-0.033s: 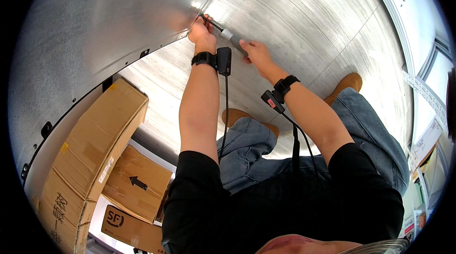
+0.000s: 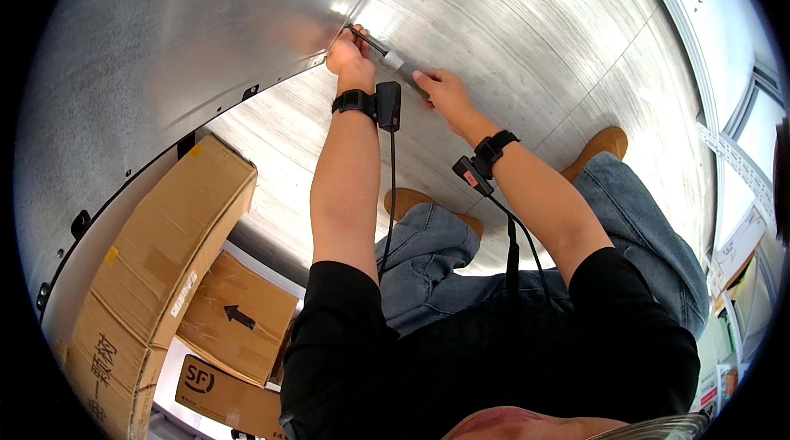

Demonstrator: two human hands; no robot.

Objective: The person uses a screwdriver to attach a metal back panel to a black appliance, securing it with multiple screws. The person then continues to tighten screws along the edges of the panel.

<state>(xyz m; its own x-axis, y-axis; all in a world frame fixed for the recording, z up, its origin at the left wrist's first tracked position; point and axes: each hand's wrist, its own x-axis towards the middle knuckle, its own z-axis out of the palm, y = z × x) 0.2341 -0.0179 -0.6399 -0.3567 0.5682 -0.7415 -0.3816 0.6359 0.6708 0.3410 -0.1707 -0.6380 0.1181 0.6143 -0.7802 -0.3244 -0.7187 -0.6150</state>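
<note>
My right hand [image 2: 444, 97] is wrapped round the grey handle of a screwdriver [image 2: 397, 63]. Its dark shaft slants up and left to the lower edge of a large grey metal panel [image 2: 206, 37]. At that edge, my left hand [image 2: 350, 51] has its fingers curled in close by the screwdriver's tip. The fingers cover whatever they pinch there, and the tip's contact point is too small to make out. Each wrist wears a black strap with a small cabled box.
Cardboard boxes [image 2: 152, 267] stand at the lower left, beside the panel. Small black brackets [image 2: 81, 224] stick out along the panel's edge. Below my hands lies a pale wood-look floor [image 2: 527, 20]. White frames and shelving [image 2: 732, 218] line the right side. My brown shoes [image 2: 605, 146] are on the floor.
</note>
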